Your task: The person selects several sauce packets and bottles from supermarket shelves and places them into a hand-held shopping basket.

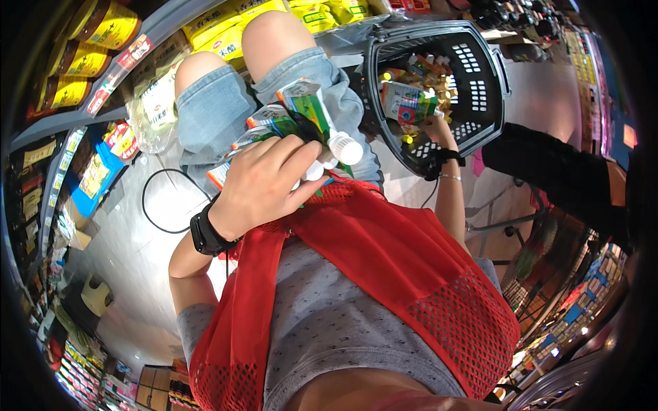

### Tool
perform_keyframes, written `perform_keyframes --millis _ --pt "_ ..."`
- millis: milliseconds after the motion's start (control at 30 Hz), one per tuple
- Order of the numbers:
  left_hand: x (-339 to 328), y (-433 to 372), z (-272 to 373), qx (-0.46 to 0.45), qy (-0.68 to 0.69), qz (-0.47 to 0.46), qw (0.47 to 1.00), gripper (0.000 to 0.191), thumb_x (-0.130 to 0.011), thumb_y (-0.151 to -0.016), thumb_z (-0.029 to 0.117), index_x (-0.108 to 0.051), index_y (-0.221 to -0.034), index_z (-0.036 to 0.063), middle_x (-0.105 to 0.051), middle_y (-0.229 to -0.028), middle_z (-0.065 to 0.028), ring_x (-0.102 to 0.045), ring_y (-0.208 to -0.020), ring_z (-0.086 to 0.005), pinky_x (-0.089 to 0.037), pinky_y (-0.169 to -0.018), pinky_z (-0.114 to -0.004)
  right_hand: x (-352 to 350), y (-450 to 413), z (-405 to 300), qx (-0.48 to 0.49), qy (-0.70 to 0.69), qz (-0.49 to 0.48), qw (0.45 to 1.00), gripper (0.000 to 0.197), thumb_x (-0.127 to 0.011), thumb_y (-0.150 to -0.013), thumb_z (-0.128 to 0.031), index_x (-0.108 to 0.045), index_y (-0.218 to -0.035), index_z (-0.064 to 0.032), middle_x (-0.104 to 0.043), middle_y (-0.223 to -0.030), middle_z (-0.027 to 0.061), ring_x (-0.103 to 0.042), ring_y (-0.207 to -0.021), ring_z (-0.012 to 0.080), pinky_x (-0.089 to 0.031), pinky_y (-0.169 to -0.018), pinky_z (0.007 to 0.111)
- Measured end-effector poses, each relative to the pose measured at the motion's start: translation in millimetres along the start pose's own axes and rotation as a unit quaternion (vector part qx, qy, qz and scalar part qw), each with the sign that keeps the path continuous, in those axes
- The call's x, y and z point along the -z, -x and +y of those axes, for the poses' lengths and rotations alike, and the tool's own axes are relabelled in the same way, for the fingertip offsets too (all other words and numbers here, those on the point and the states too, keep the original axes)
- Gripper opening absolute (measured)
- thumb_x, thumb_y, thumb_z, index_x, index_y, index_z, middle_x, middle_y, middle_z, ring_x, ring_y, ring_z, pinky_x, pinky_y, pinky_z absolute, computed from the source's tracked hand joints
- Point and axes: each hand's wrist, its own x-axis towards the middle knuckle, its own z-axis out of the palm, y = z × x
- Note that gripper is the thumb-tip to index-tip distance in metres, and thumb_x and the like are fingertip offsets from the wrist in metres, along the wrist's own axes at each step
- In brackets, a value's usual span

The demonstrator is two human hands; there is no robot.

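Several spouted pouches [306, 105] with white screw caps are bunched in my left hand [264, 180], over my lap. That wrist wears a black watch. To the right, my right hand [438, 128] reaches into a black plastic shopping basket [498, 118] and grips a green and white pouch [406, 103] near its end. More packages in orange, green and gold lie beneath it at the bottom of the basket; their kind is hard to tell. A black band and a thin bracelet circle the right wrist.
Yellow bags [218, 38] fill a low shelf beyond my knees. Brown jars [110, 25] with yellow labels stand on the left shelf. A clear-wrapped pack [157, 108] leans by my knee. A black cable loop [175, 200] lies left. Another person's dark-clothed leg [550, 164] is beside the basket.
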Motion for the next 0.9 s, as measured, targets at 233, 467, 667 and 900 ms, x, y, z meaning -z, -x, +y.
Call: perform_keyframes --millis 233,467,667,900 --pt "12 27 -21 0.026 0.015 0.043 0.999 0.075 -0.074 -0.054 0.047 -0.049 -0.113 0.0089 -0.046 -0.116 -0.0096 -0.043 -0.102 -0.0284 -0.033 -0.087 -0.039 52 21 -60 -0.036 0.136 0.017 0.990 0.035 -0.058 -0.074 -0.039 -0.063 -0.084 -0.0051 -0.062 -0.074 0.0176 -0.060 -0.073 0.0358 -0.048 -0.065 0.042" --pt "21 70 -77 0.206 0.141 -0.014 0.968 0.080 -0.079 -0.039 0.024 -0.051 -0.111 0.0029 -0.051 -0.109 -0.0117 -0.050 -0.102 -0.0285 -0.038 -0.088 -0.035 153 77 -262 0.381 -0.163 0.246 0.876 0.024 -0.047 -0.086 -0.017 -0.060 -0.096 -0.0010 -0.061 -0.097 0.0177 -0.061 -0.085 0.0288 -0.047 -0.072 0.037" --pt "6 70 -76 0.199 0.143 -0.130 0.961 0.084 -0.078 -0.051 0.024 -0.043 -0.126 0.0048 -0.047 -0.123 -0.0137 -0.043 -0.108 -0.0302 -0.032 -0.094 -0.035 188 137 -303 0.637 -0.200 0.330 0.667 0.037 -0.034 -0.089 -0.035 -0.053 -0.109 -0.0110 -0.050 -0.112 0.0183 -0.049 -0.102 0.0353 -0.038 -0.084 0.054" --pt "6 79 -55 0.235 0.155 -0.148 0.948 0.099 -0.079 -0.054 0.023 -0.025 -0.136 0.0038 -0.032 -0.136 -0.0165 -0.031 -0.123 -0.0342 -0.021 -0.103 -0.037 204 148 -318 0.715 -0.140 0.473 0.495 0.040 -0.024 -0.092 -0.039 -0.043 -0.119 -0.0178 -0.036 -0.128 0.0083 -0.031 -0.119 0.0332 -0.027 -0.093 0.057"
